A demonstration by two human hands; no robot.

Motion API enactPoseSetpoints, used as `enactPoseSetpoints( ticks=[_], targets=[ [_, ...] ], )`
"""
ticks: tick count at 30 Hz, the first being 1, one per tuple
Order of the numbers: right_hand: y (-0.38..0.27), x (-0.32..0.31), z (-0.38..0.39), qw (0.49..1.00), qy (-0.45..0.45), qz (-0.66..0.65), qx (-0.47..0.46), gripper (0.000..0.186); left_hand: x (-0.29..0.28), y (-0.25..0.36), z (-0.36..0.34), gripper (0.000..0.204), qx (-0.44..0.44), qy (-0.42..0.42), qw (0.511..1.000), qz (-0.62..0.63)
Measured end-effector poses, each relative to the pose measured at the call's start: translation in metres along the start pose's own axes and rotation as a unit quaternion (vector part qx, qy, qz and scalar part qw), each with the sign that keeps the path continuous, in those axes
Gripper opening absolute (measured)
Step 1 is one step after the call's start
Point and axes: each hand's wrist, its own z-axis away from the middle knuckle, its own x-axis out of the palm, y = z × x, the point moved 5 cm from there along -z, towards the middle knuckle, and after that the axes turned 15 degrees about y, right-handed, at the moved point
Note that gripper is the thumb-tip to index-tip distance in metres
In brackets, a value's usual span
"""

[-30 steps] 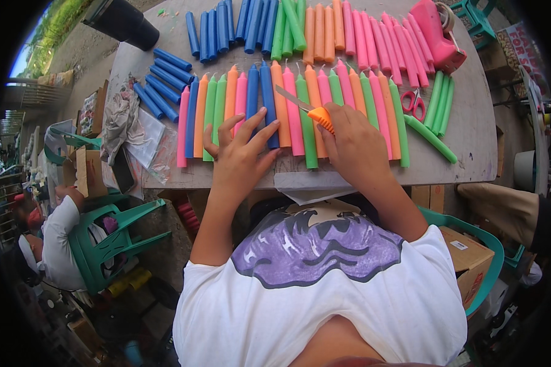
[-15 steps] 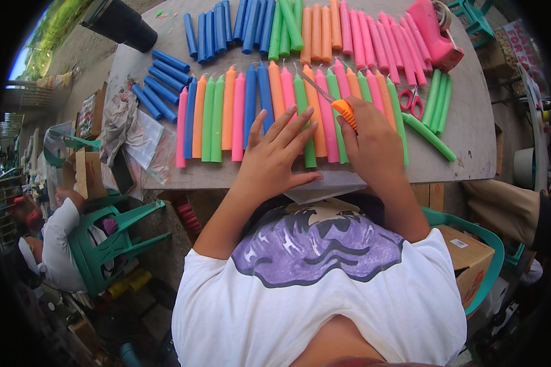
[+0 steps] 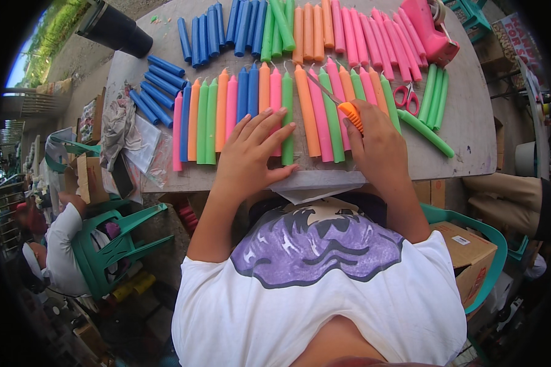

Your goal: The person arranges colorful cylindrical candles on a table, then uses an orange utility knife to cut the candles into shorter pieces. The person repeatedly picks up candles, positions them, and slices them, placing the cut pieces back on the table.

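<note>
A row of candles in pink, blue, orange and green lies side by side along the near part of the table. My left hand (image 3: pixel 248 153) rests with fingers spread on blue, orange and pink candles, its fingertips against a green candle (image 3: pixel 287 125). A gap separates that candle from an orange candle (image 3: pixel 307 116) to its right. In my right hand (image 3: pixel 381 144) is an orange-handled cutter knife (image 3: pixel 351 116), its thin blade pointing up and left across a pink and a green candle. The right-hand fingers are closed round the handle, over the right part of the row.
Behind lie more blue candles (image 3: pixel 211 37), orange candles (image 3: pixel 308 30) and pink candles (image 3: pixel 386 43). A pink tape dispenser (image 3: pixel 427 33), red scissors (image 3: pixel 407 101) and loose green candles (image 3: pixel 425 133) are at right. A dark tumbler (image 3: pixel 119 30), cloth (image 3: pixel 119 125) and phone (image 3: pixel 123 177) are at left.
My left hand has moved left, and the candles beside it have shifted left too. A gap has opened between the green and orange candles. My right hand still holds the cutter knife.
</note>
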Motion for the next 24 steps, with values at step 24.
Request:
enactPoseSetpoints(
  ticks=[24],
  targets=[
    [0.002, -0.008, 0.009, 0.999, -0.024, -0.021, 0.021, 0.031, -0.008, -0.17, -0.11, 0.051, -0.201, 0.113, 0.936, -0.266]
  ],
)
